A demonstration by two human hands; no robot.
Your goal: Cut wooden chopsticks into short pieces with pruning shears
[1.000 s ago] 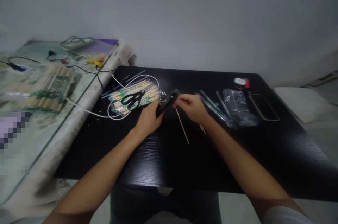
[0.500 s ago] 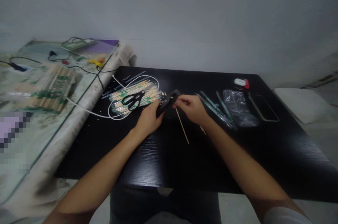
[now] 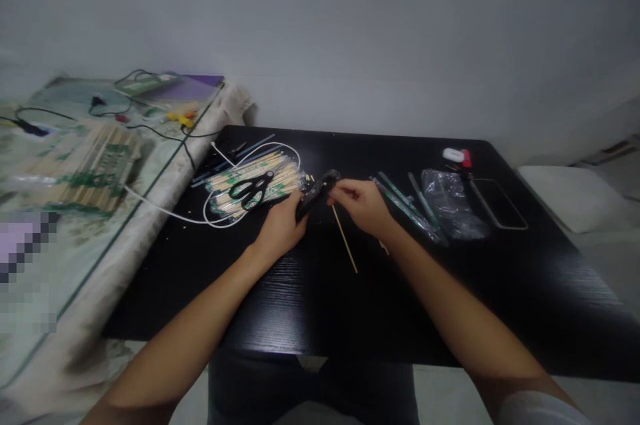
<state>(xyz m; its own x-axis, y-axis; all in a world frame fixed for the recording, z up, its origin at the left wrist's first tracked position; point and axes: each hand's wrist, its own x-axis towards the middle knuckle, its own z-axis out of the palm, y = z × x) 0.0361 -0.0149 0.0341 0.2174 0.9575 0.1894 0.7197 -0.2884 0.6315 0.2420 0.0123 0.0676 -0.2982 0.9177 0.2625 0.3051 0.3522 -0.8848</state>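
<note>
My left hand (image 3: 284, 223) is wrapped round a black hand tool (image 3: 315, 197) whose exact kind is too dark to make out. At the tool's far end, my right hand (image 3: 361, 203) pinches a thin wooden stick (image 3: 345, 238), which slants down toward me over the black table (image 3: 320, 305). Partly hidden by my right forearm lies a short pale stick piece (image 3: 384, 248). Left of my left hand, black-handled scissors (image 3: 253, 190) rest on a bundle of wrapped chopsticks (image 3: 275, 165). A few small pale bits (image 3: 310, 178) lie close to the tool.
Green-printed wrappers (image 3: 407, 205), a clear plastic bag (image 3: 450, 201), a phone (image 3: 499, 203) and a white case (image 3: 454, 156) are on the right. A white cable (image 3: 167, 213) loops around the bundle. More wrapped chopsticks (image 3: 95, 168) lie on the glass-topped table (image 3: 30, 331) at left.
Nearly nothing differs. Both hands keep their hold, and the wooden stick stays at the same slant; the view has shifted very slightly.
</note>
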